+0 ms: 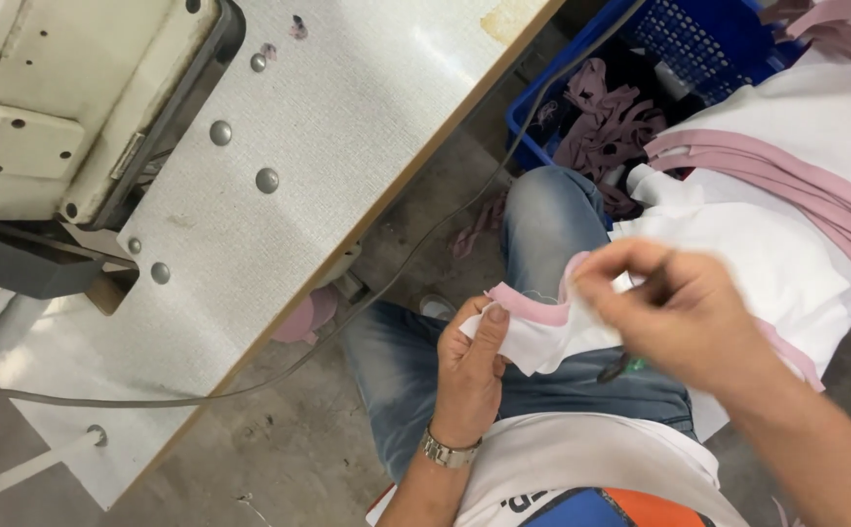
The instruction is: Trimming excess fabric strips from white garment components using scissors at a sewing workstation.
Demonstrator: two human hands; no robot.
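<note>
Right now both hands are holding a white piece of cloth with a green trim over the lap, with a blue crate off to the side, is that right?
Not quite: the trim is pink, not green. The head view shows the left hand and right hand holding the white piece of cloth with its pink trim over the lap, and the blue crate off to the side.

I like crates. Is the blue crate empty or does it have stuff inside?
Not empty. The blue crate holds a heap of pink fabric strips and some dark cloth.
</note>
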